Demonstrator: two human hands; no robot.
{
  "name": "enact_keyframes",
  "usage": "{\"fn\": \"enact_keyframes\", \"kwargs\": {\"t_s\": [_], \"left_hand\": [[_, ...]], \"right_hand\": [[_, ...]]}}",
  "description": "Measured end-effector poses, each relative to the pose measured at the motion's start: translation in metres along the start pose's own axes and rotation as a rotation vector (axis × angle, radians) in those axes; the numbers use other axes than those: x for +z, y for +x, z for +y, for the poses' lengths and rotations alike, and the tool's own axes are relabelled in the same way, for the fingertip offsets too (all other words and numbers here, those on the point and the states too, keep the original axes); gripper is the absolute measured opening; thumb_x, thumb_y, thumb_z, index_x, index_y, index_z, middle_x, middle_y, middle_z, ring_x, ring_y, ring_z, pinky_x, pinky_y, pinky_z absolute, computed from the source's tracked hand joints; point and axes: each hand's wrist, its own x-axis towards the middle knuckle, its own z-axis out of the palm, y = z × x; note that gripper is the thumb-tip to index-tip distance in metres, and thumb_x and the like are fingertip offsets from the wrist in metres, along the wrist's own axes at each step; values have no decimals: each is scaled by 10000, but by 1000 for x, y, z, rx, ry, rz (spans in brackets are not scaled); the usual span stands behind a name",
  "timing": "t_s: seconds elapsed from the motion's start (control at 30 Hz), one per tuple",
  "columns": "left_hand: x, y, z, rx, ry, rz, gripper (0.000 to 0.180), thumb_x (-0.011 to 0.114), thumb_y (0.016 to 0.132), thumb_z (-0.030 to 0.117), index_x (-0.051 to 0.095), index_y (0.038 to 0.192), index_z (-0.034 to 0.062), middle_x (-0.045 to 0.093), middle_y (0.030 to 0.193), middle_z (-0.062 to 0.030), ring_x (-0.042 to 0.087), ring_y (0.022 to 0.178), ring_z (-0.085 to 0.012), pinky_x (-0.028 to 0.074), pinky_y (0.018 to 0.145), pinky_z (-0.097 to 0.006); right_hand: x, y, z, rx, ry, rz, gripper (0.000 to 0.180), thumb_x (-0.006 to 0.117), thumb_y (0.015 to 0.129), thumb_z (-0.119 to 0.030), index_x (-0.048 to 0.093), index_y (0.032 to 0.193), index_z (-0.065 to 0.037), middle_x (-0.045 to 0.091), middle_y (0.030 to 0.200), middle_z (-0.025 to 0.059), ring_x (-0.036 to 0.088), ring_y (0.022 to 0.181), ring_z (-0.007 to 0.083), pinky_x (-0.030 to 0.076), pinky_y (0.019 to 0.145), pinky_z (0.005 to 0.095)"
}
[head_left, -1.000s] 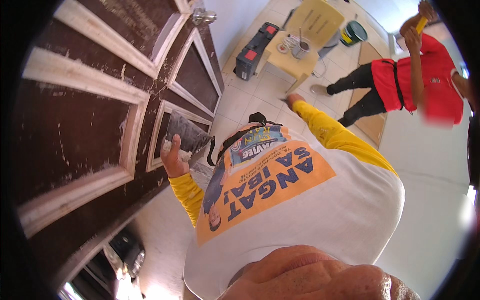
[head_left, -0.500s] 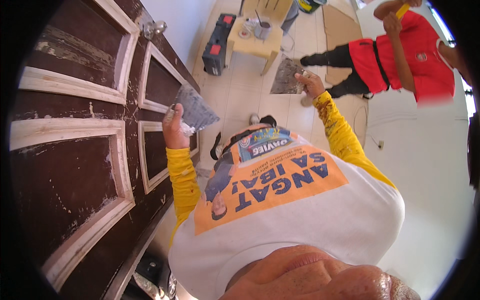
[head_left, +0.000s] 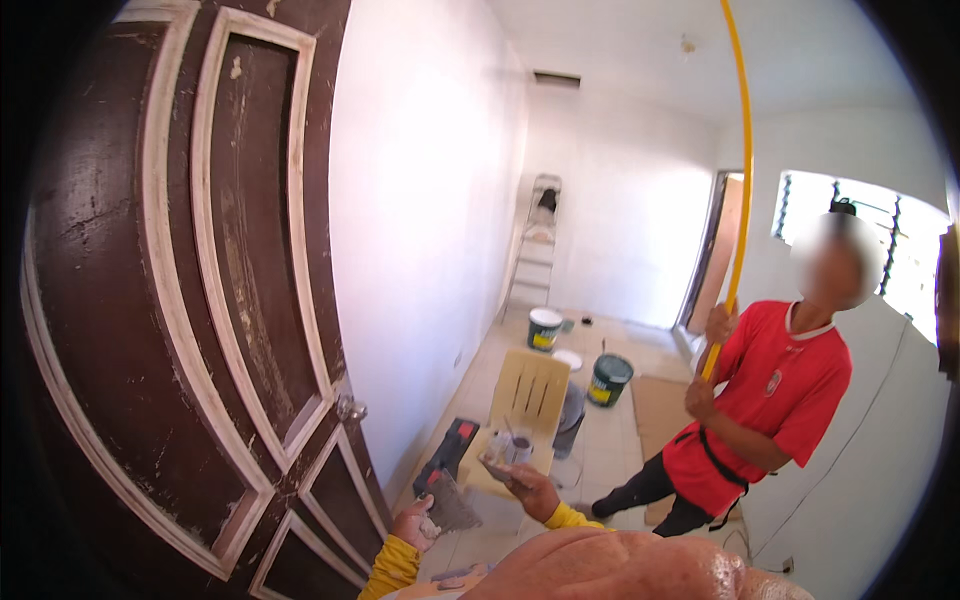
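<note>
Low in the picture, my left hand (head_left: 412, 527) is closed on a putty knife with a broad grey blade (head_left: 454, 504), and white putty clings to its fingers. To its right, my right hand (head_left: 537, 492) grips a second putty knife (head_left: 496, 469), whose blade is seen nearly edge-on. The two blades are apart. Along the left stands a brown panel door (head_left: 150, 330) with pale, bare-looking mouldings and scuffed patches. Its round metal knob (head_left: 352, 408) lies beyond my left hand. Neither hand touches the door.
A yellow plastic chair (head_left: 527, 388) holds a small can (head_left: 521, 449). Beside it are a black-and-red toolbox (head_left: 447, 452) and paint buckets (head_left: 611, 380). At right a person in a red shirt (head_left: 775, 385) holds a long yellow pole (head_left: 745, 150). A stepladder (head_left: 533, 262) leans farther back.
The view has tilted up, showing the room's far end and ceiling. My hands now sit lower and closer together, both still holding the putty knives. The person's yellow pole now shows at length.
</note>
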Motion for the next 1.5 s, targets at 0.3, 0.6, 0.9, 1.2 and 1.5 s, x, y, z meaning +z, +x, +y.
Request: {"fn": "enact_keyframes", "kwargs": {"t_s": [0.3, 0.6, 0.9, 1.2, 1.5], "left_hand": [[-25, 67, 19, -105, 91, -221, 330, 673, 912, 227, 630, 1166, 22, 685, 1121, -101, 669, 1025, -248, 546, 908, -414], [-67, 40, 66, 68, 432, -87, 559, 750, 859, 320, 585, 1287, 1, 686, 1136, -70, 669, 1014, -247, 522, 889, -341], [-118, 50, 44, 110, 769, -41, 621, 608, 900, 632, 625, 1105, 46, 578, 972, 6, 510, 909, -84, 445, 833, -272], [-134, 125, -22, -13, 827, 92, 517, 601, 937, 526, 689, 1060, 31, 613, 903, 31, 529, 766, -112, 447, 755, -267], [-174, 335, -94, 87, 1381, -95, 467, 530, 955, 405, 665, 1135, -4, 659, 1171, -194, 602, 1137, -318, 445, 989, -373]], "right_hand": [[-33, -49, 78, -256, -730, -251, 586, 573, 765, 64, 635, 1293, -183, 586, 1184, 174, 543, 1159, 382, 458, 993, 433], [22, -172, 117, 368, -711, 44, 407, 510, 903, -106, 628, 1290, -146, 668, 1078, 188, 625, 985, 377, 496, 894, 460], [69, -247, 52, 924, -319, 167, 412, 537, 998, -329, 606, 1259, -18, 678, 1080, 203, 638, 1015, 345, 494, 887, 408], [17, -205, 72, 1014, -142, 163, 533, 537, 1002, -369, 542, 1330, 51, 655, 1195, 250, 630, 1133, 300, 463, 984, 336], [-9, -178, 178, 922, -199, 175, 603, 539, 998, -462, 533, 1362, 20, 661, 1186, 143, 594, 1082, 205, 443, 966, 299]]}}
